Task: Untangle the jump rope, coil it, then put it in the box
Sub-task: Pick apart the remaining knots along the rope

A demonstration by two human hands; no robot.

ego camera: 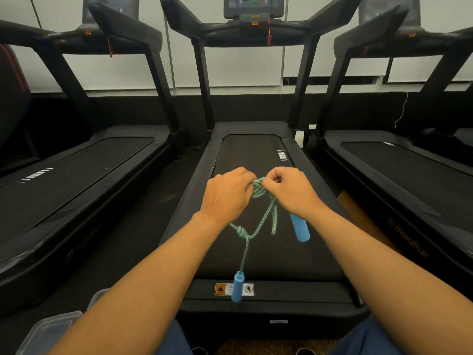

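Over the treadmill belt (256, 252), mid-length, left hand (226, 194) and right hand (289, 190) pinched the jump rope (266, 216), picking a tangle; second knot remained; coiling, box (48, 329) still ahead.

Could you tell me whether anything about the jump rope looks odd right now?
Yes: the jump rope is knotted, with one tangle between both hands and a second knot lower down, above the dangling blue handle.
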